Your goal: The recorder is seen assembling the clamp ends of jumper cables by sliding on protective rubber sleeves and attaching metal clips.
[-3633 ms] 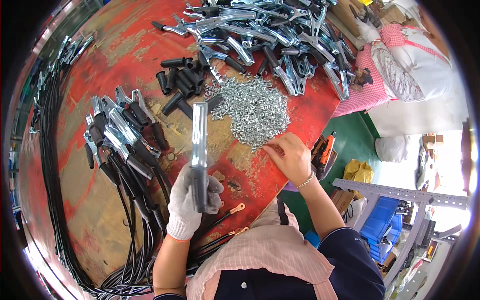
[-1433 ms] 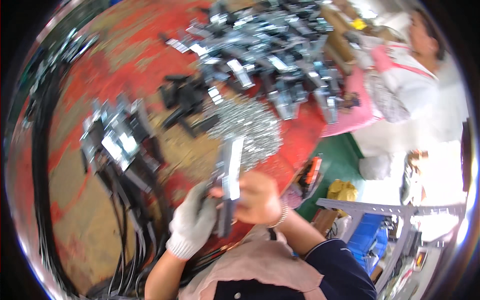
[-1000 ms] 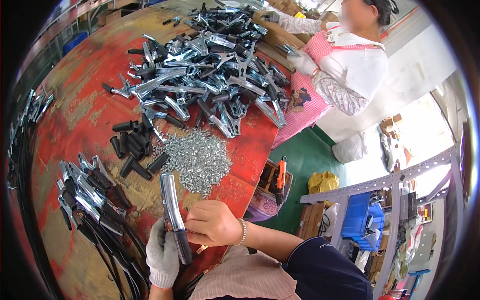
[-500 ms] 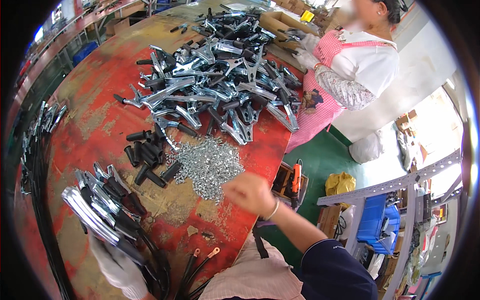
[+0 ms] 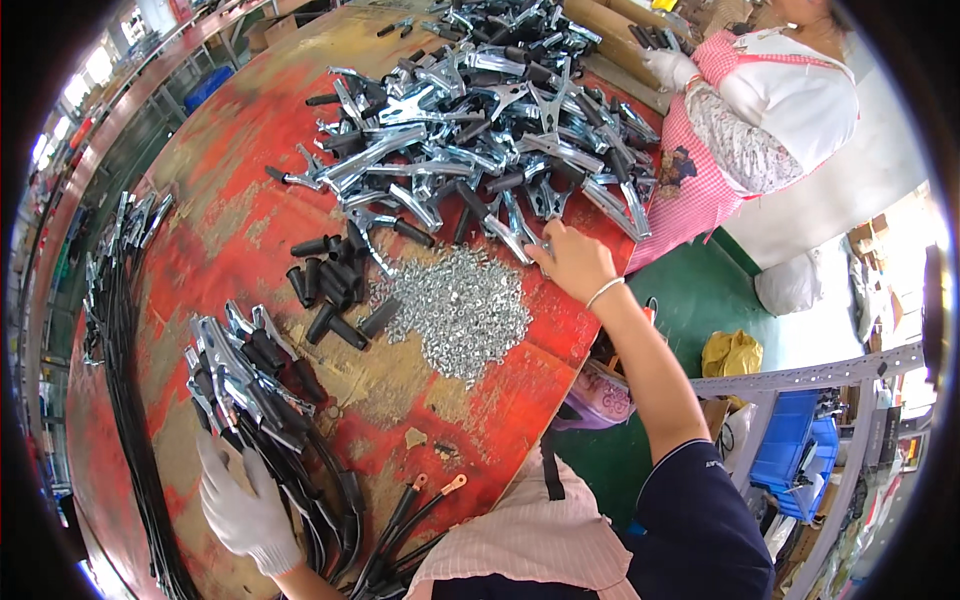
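Note:
My right hand (image 5: 578, 262), bare with a thin bracelet, reaches the near edge of a large heap of metal spring clamps (image 5: 400, 150) with black grips. Its curled fingers close on the end of one clamp (image 5: 508, 238) there. My left hand (image 5: 243, 508), in a white glove, has thumb and fingers apart and holds nothing. It lies beside a bunch of clamps (image 5: 245, 375) joined to black cables (image 5: 315, 500). Small shiny metal fasteners (image 5: 460, 310) form a pile just below my right hand. Left of them lie several black sleeves (image 5: 335, 275).
The worktable (image 5: 240, 220) is worn red and tan. Along its left runs another clamp-ended cable bundle (image 5: 125, 400). Two copper-ended cables (image 5: 452, 486) lie near me. A co-worker in a pink checked apron (image 5: 675, 190) stands at the far right beside a cardboard box (image 5: 610, 40). Blue bins (image 5: 790, 450) sit on a shelf.
My right hand has moved away from beside the fasteners to the clamp heap. My left hand has let go of a clamp, which now lies on the near bunch. The whole view has shifted.

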Demonstrator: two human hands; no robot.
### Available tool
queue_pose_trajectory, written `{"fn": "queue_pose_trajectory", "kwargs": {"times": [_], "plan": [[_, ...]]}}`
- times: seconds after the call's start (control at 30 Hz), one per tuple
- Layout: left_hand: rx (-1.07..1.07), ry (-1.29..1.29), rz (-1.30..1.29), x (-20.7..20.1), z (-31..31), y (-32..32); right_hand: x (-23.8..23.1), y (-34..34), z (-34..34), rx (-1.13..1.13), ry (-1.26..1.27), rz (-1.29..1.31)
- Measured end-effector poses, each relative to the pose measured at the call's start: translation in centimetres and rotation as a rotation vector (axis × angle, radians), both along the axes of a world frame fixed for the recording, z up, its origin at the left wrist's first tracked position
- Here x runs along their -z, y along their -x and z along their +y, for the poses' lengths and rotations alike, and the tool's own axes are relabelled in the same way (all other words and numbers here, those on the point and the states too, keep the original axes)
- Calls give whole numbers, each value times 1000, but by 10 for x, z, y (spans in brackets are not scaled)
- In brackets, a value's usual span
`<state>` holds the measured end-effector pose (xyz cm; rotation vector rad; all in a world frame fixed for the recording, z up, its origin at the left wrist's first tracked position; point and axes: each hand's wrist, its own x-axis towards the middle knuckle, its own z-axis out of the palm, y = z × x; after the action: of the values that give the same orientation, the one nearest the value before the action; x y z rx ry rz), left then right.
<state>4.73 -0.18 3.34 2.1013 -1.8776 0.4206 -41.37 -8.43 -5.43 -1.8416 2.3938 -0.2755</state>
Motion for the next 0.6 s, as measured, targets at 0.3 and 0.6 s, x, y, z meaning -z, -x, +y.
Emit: {"fn": "queue_pose_trajectory", "kwargs": {"times": [0.3,0.6], "plan": [[606,-460,185,43,78,31,-50,13,55,9,-62,-551],[638,-646,72,47,72,35,-37,-22,139,-117,256,-1485]]}}
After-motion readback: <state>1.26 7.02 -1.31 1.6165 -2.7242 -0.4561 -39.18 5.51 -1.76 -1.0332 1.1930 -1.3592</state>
